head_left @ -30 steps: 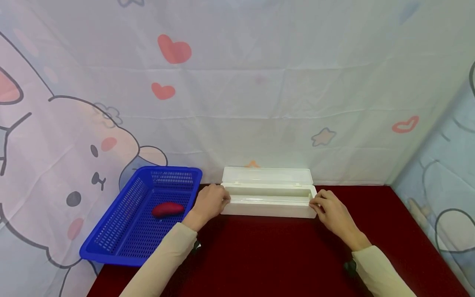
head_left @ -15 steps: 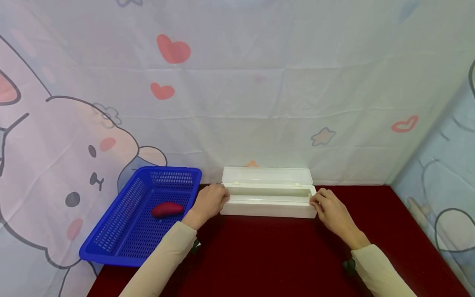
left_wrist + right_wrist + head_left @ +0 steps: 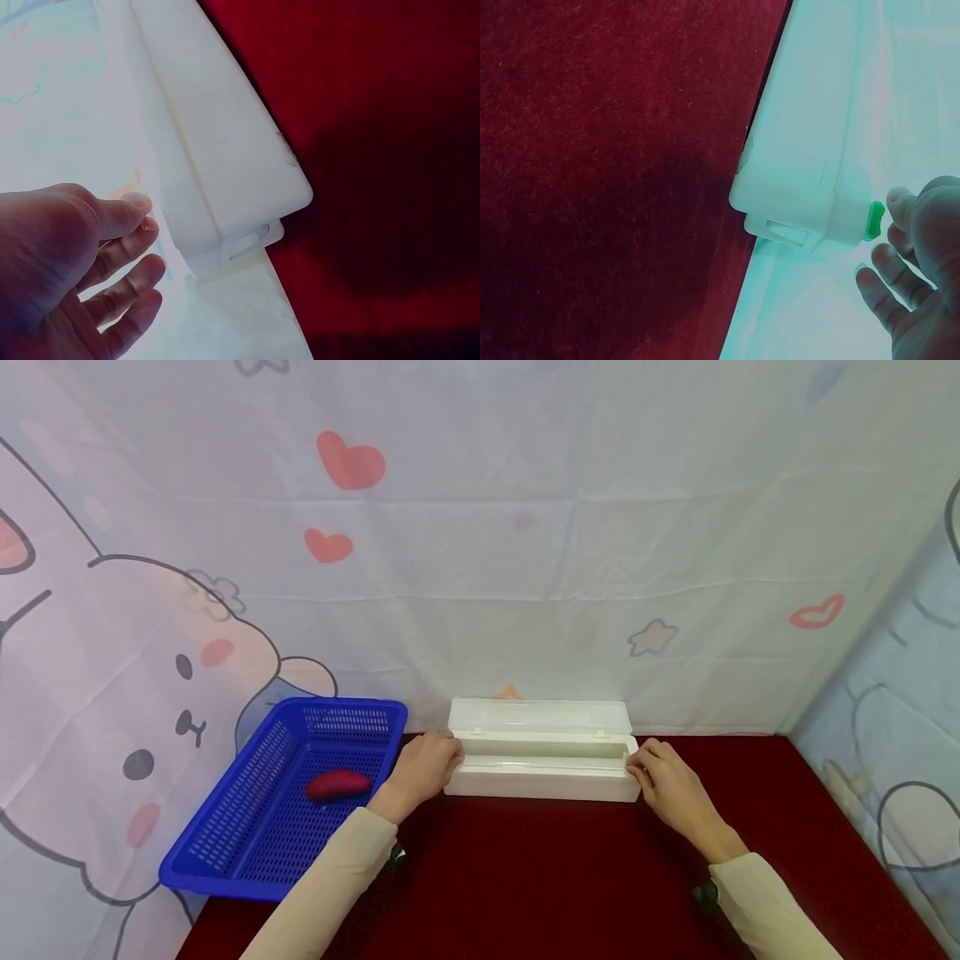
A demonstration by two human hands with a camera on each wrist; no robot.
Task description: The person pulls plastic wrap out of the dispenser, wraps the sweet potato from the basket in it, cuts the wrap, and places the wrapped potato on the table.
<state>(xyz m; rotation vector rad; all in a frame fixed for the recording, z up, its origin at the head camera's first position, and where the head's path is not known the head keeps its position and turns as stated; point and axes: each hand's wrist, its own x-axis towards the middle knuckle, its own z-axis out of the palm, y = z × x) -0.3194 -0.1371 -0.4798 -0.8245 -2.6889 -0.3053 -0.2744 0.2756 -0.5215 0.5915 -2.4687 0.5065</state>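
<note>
A long white plastic box (image 3: 542,787), which looks like a cling film dispenser, lies at the back of the table with its hinged lid (image 3: 540,717) raised. A shiny clear strip, apparently cling film (image 3: 543,763), spans its opening. At the left end, my left hand (image 3: 423,768) pinches the clear strip between thumb and forefinger; its other fingers stay loosely bent. My right hand (image 3: 678,789) pinches at the opposite end, thumb against forefinger. Beside those fingertips, a small green piece (image 3: 874,220) sticks out from the box in the right wrist view. The box's interior is mostly hidden.
Left of the box, a blue perforated plastic basket (image 3: 255,888) holds a dark red sweet-potato-shaped item (image 3: 338,785). A printed cloth (image 3: 480,552) hangs right behind the box. Dark red cloth (image 3: 555,877) covers the table, and its right edge meets another hanging cloth.
</note>
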